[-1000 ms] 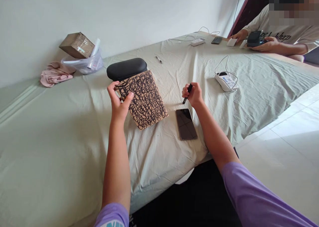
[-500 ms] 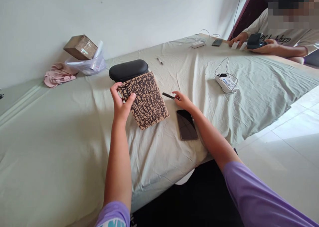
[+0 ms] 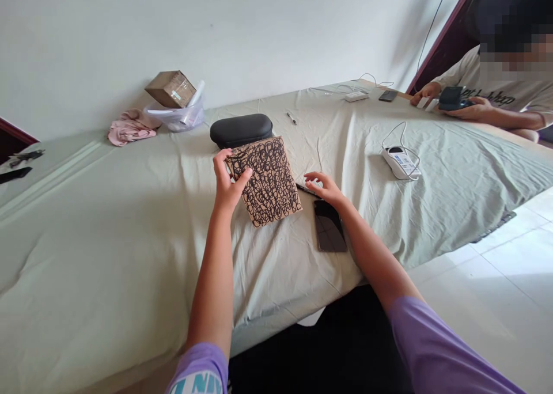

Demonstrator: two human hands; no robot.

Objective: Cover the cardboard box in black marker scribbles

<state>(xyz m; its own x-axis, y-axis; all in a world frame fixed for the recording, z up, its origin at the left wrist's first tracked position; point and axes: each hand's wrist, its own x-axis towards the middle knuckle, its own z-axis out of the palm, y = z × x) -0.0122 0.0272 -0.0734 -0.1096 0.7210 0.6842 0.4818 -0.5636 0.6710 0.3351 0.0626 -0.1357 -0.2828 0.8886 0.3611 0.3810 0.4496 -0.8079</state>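
White wall behind; pale green sheet (image 3: 108,233) covers the worktop. Left hand (image 3: 227,181) has its grip clamped on the left edge of a cardboard sheet (image 3: 270,181) covered in black scribble, thumb across the face, the card tilted with its lower corner resting on the sheet near centre. Right hand (image 3: 325,188), at 3 o'clock of the card, lies palm down with fingers spread apart over a black pen (image 3: 305,189) lying on the sheet; whether they press it cannot be told. Dark phone (image 3: 329,233) lies flat at 5 o'clock of the card, just beside the right wrist. Black case (image 3: 241,130) sits at 12 o'clock, just behind the card. Cardboard box (image 3: 171,88) and pink cloth (image 3: 129,128) at 10 o'clock by the wall. White device with cable (image 3: 400,162) at 3 o'clock, well apart. Another person's hands (image 3: 466,107) at 2 o'clock hold a dark object
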